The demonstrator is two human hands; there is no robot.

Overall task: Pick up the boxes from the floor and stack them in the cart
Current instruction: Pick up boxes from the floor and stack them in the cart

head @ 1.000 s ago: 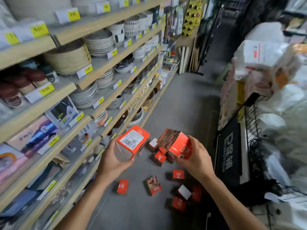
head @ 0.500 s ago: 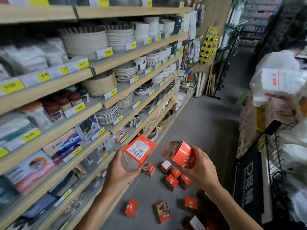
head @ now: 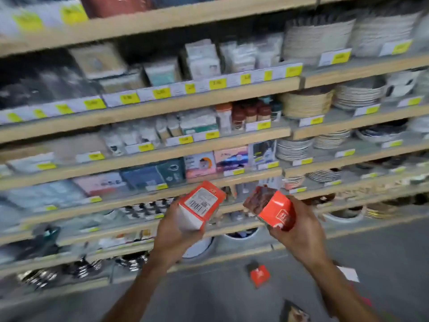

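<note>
Hands are up in front of the shelves, one box in each. The left hand (head: 173, 233) holds an orange box with a barcode label (head: 200, 204). Its grip wraps the low end of the box from below, with the thumb on the near side, and the box tips up and away to the right. The left arm comes up from the bottom of the view and leans a bit to the right.

The right hand (head: 299, 231) holds an orange box with a brown picture side (head: 270, 209). Its grip curls round the right side and the bottom of that box, and the box leans to the left. The right arm comes up from the low right corner.

Both boxes sit side by side in the air, near each other but not touching.

Below the right grip, a small orange box (head: 259, 275) lies on the grey floor (head: 209, 296). Behind both grips stand wooden shelves (head: 148, 108) with yellow price tags (head: 130, 98) and stacks of plates (head: 358, 92). All of it looks blurry.
</note>
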